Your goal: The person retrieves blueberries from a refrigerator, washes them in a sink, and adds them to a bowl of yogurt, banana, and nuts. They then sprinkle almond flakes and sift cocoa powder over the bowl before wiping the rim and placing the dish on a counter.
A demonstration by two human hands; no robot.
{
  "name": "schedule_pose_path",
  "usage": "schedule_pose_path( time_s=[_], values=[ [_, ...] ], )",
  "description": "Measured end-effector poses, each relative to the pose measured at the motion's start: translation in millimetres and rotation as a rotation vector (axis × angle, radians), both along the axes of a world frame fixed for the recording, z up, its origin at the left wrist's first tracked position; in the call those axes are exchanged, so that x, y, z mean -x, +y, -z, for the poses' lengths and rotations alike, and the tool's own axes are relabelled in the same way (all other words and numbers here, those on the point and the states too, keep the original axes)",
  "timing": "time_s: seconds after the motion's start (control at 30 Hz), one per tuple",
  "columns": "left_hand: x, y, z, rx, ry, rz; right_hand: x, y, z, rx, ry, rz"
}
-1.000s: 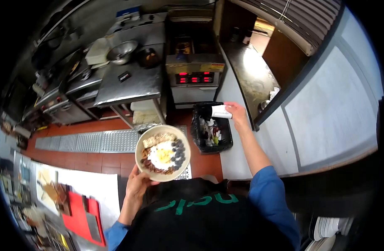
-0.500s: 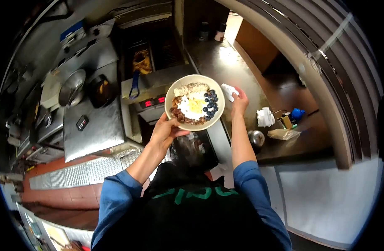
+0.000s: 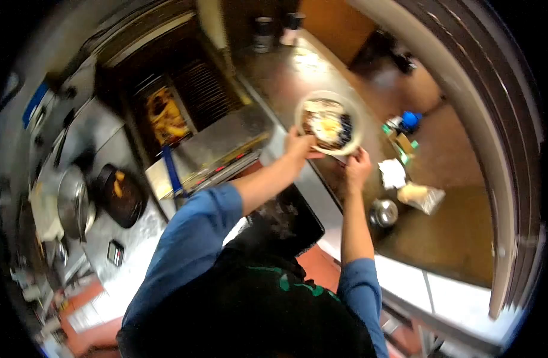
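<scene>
A pale bowl [image 3: 357,122] of white creamy food, blueberries, brown chunky topping and a yellow centre is over the worktop, somewhat blurred. My left hand [image 3: 301,145] grips its near left side, thumb at the rim and fingers underneath. At the near right edge, my right hand [image 3: 357,166] is closed against the bowl. A pale edge of folded white paper [image 3: 342,159] shows beside its fingers, mostly hidden below the rim.
The brown worktop [image 3: 441,232] carries a round metal container [image 3: 383,213], crumpled white paper [image 3: 393,173] and a clear plastic bag [image 3: 426,198]. At left are a fryer basket [image 3: 165,116] with a blue handle [image 3: 171,170], a dark pan [image 3: 122,200] and a metal bowl [image 3: 73,203].
The bowl has moved right and away from me, over the worktop. My right hand has come from beside the bowl to its near right rim. The camera view has turned.
</scene>
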State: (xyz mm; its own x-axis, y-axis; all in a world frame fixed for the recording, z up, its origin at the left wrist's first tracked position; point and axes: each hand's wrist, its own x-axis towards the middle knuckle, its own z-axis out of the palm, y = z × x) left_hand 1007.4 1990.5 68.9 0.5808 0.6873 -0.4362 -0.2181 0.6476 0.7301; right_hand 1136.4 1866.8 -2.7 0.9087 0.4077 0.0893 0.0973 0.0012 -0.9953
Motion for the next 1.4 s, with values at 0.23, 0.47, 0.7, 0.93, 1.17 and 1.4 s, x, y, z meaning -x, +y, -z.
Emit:
schedule_pose_path(
  time_s=[0.23, 0.47, 0.7, 0.93, 1.17, 1.4],
  values=[
    [-18.3, 12.9, 29.6, 0.116, -0.171, 0.114, 0.5, -14.1, -23.5, 0.531, -0.425, 0.024],
    [-13.0, 1.6, 36.2, -0.046, -0.155, 0.026, 38.9, -100.1, -34.8, 1.197, -0.939, 0.395],
    [23.3, -46.6, 34.7, -0.032, 0.032, -0.162, 69.7, -76.2, -93.9, 1.398, -0.615, 0.227],
    [100.2, -156.8, 29.8, -0.233, 0.149, 0.132, 36.1, -133.5, -41.5, 1.066, -0.755, 0.324],
    [153.3, -244.4, 41.0, -0.165, 0.252, 0.168, 70.9, -150.6, -67.3, 1.07, -0.783, 0.229],
    [175.4, -250.6, 40.8, -0.18, 0.363, 0.222, 78.5, -140.3, -63.5, 1.161, -0.769, 0.295]
  ],
)
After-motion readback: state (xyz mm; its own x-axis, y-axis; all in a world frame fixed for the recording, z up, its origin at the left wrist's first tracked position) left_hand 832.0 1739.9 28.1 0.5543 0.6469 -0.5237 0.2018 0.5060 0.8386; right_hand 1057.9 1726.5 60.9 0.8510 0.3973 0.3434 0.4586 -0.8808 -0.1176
